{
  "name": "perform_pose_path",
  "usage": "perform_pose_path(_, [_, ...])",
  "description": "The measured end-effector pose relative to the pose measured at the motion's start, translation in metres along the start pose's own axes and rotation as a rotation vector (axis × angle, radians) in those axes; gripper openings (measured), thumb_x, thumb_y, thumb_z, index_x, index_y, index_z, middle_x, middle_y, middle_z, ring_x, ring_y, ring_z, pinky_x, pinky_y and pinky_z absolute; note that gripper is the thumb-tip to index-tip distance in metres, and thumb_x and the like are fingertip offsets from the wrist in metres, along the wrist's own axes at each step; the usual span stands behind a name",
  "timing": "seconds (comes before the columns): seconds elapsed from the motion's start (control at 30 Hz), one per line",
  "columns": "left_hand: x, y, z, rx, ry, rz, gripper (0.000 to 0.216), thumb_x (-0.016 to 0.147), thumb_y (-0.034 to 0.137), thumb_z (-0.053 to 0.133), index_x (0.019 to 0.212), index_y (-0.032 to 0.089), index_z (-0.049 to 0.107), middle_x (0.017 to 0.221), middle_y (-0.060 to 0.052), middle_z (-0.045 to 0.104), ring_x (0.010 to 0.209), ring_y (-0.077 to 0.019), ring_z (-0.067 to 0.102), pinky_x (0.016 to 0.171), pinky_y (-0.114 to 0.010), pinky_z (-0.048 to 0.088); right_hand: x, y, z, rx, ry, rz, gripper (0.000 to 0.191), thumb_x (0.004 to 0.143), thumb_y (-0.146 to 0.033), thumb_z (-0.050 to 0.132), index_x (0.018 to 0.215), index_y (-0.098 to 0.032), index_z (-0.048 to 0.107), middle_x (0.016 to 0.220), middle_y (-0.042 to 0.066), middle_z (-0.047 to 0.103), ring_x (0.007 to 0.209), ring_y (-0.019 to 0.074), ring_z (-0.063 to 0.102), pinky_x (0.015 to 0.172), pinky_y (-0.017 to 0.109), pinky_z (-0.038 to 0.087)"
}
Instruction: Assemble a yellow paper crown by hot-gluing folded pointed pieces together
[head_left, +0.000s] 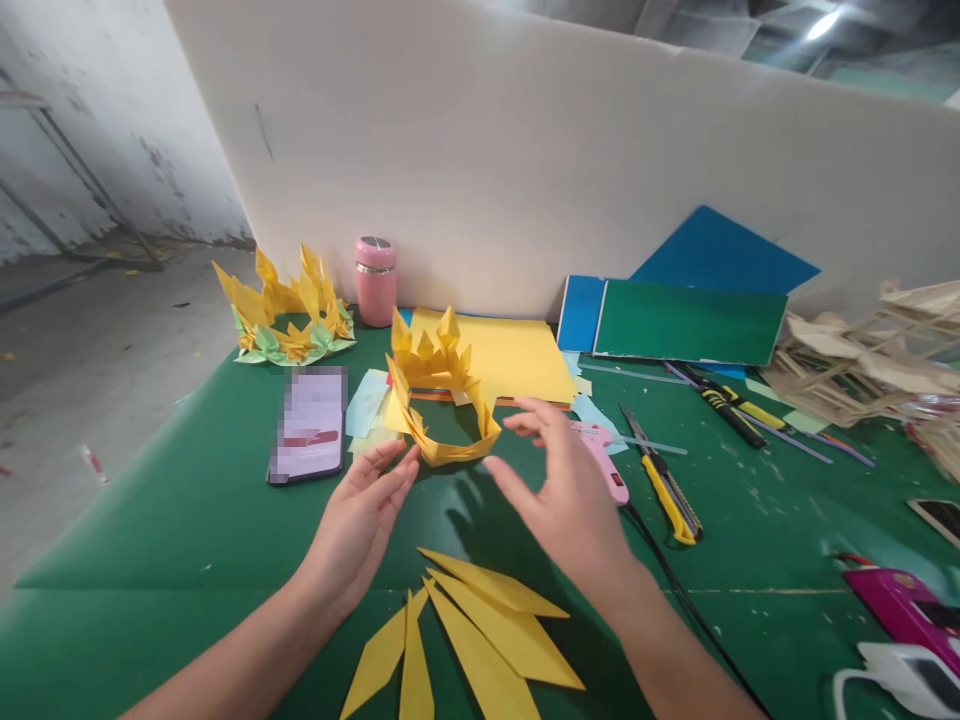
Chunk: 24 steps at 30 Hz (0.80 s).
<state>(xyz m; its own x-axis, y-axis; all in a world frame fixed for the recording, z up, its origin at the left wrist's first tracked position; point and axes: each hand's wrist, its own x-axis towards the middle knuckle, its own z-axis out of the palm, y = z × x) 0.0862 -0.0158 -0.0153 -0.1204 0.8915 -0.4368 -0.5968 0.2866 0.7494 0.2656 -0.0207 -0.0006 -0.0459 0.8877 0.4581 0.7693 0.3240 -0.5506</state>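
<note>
A yellow folded-paper crown [459, 452] with pointed tips stands on the green table, its ring turned toward me. My left hand [367, 490] is at its lower left edge, palm turned inward, fingers loosely bent. The fingertips reach the rim, but whether they press on it I cannot tell. On the other side, my right hand [562, 480] is spread, thumb and fingers apart, a little off the crown's right edge, with nothing in it. Closer to me, several yellow folded-paper points [480, 620] fan out between my forearms.
At back left are a finished-looking crown with green leaves [289, 340], a pink flask [376, 285] and a phone [309, 425]. Yellow paper sheets [517, 350] lie behind. Rightward are a pink glue gun [602, 460] with its cord, a yellow utility knife [667, 497] and pliers [724, 405].
</note>
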Motion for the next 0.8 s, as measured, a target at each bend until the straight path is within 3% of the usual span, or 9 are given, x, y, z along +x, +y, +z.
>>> perform_pose_path(0.1, [-0.006, -0.003, -0.003, 0.029, 0.069, 0.081, 0.016, 0.074, 0.003, 0.062, 0.075, 0.019, 0.062, 0.083, 0.001, 0.061, 0.087, -0.0093, 0.062, 0.077, -0.016, 0.048, -0.002, 0.025, -0.022, -0.152, 0.01, 0.131, 0.018, 0.085, -0.036, 0.051, 0.096, -0.021, 0.054, 0.09, 0.008, 0.064, 0.085, 0.0248, 0.061, 0.073, 0.037, 0.047])
perform_pose_path(0.17, [-0.013, -0.007, -0.006, 0.123, 0.055, 0.21, 0.016, 0.07, 0.008, 0.067, 0.073, 0.022, 0.059, 0.072, 0.005, 0.054, 0.07, -0.0084, 0.055, 0.064, -0.016, 0.045, -0.005, 0.046, -0.034, -0.283, 0.006, 0.251, 0.017, 0.082, -0.038, 0.053, 0.087, -0.021, 0.054, 0.088, 0.009, 0.063, 0.083, 0.0259, 0.061, 0.066, 0.035, 0.045])
perform_pose_path(0.23, [-0.021, -0.01, -0.01, 0.337, -0.151, 0.393, 0.016, 0.068, 0.012, 0.069, 0.07, 0.023, 0.059, 0.069, 0.004, 0.052, 0.067, -0.0112, 0.051, 0.062, -0.02, 0.043, -0.01, 0.065, -0.041, -0.403, -0.056, 0.367, 0.019, 0.08, -0.041, 0.052, 0.082, -0.022, 0.053, 0.084, 0.009, 0.062, 0.081, 0.0272, 0.061, 0.061, 0.034, 0.043])
perform_pose_path(0.3, [-0.026, -0.013, -0.012, 0.668, -0.483, 0.52, 0.014, 0.069, 0.011, 0.065, 0.073, 0.024, 0.063, 0.076, 0.0, 0.059, 0.076, -0.0165, 0.055, 0.071, -0.026, 0.045, -0.014, 0.079, -0.044, -0.444, -0.123, 0.479, 0.021, 0.079, -0.044, 0.052, 0.08, -0.023, 0.051, 0.08, 0.008, 0.063, 0.077, 0.0272, 0.062, 0.056, 0.032, 0.041])
perform_pose_path(0.37, [-0.028, -0.015, -0.014, 0.936, -0.738, 0.561, 0.027, 0.07, 0.008, 0.06, 0.089, 0.026, 0.067, 0.092, -0.005, 0.066, 0.09, -0.0224, 0.058, 0.084, -0.033, 0.045, -0.017, 0.086, -0.044, -0.431, -0.196, 0.576, 0.023, 0.078, -0.046, 0.053, 0.08, -0.023, 0.05, 0.076, 0.006, 0.064, 0.072, 0.0261, 0.063, 0.053, 0.031, 0.039])
perform_pose_path(0.43, [-0.025, -0.017, -0.016, 1.092, -0.858, 0.569, 0.042, 0.07, 0.007, 0.056, 0.106, 0.027, 0.065, 0.106, -0.008, 0.067, 0.1, -0.0257, 0.057, 0.091, -0.038, 0.043, -0.018, 0.087, -0.043, -0.407, -0.253, 0.644, 0.025, 0.077, -0.047, 0.055, 0.084, -0.023, 0.05, 0.074, 0.005, 0.066, 0.068, 0.0252, 0.063, 0.052, 0.03, 0.038])
perform_pose_path(0.53, [-0.018, -0.019, -0.015, 1.248, -0.905, 0.601, 0.038, 0.077, 0.011, 0.054, 0.11, 0.025, 0.064, 0.107, -0.009, 0.067, 0.1, -0.0267, 0.057, 0.09, -0.04, 0.043, -0.016, 0.085, -0.043, -0.388, -0.3, 0.686, 0.028, 0.075, -0.044, 0.058, 0.091, -0.021, 0.053, 0.078, 0.006, 0.068, 0.069, 0.0253, 0.064, 0.053, 0.03, 0.039])
perform_pose_path(0.63, [-0.014, -0.019, -0.013, 1.346, -0.923, 0.646, 0.022, 0.083, 0.014, 0.047, 0.092, 0.024, 0.065, 0.094, -0.009, 0.068, 0.089, -0.0241, 0.06, 0.081, -0.037, 0.045, -0.013, 0.085, -0.045, -0.369, -0.329, 0.697, 0.027, 0.076, -0.037, 0.056, 0.096, -0.019, 0.058, 0.085, 0.008, 0.07, 0.073, 0.0254, 0.065, 0.057, 0.031, 0.041])
perform_pose_path(0.8, [-0.017, -0.02, -0.014, 1.208, -0.753, 0.626, 0.013, 0.08, 0.012, 0.049, 0.077, 0.024, 0.054, 0.084, -0.005, 0.069, 0.077, -0.0209, 0.062, 0.07, -0.031, 0.044, -0.014, 0.098, -0.045, -0.285, -0.319, 0.611, 0.035, 0.08, -0.031, 0.042, 0.101, -0.018, 0.065, 0.088, 0.009, 0.069, 0.076, 0.0246, 0.064, 0.061, 0.031, 0.042])
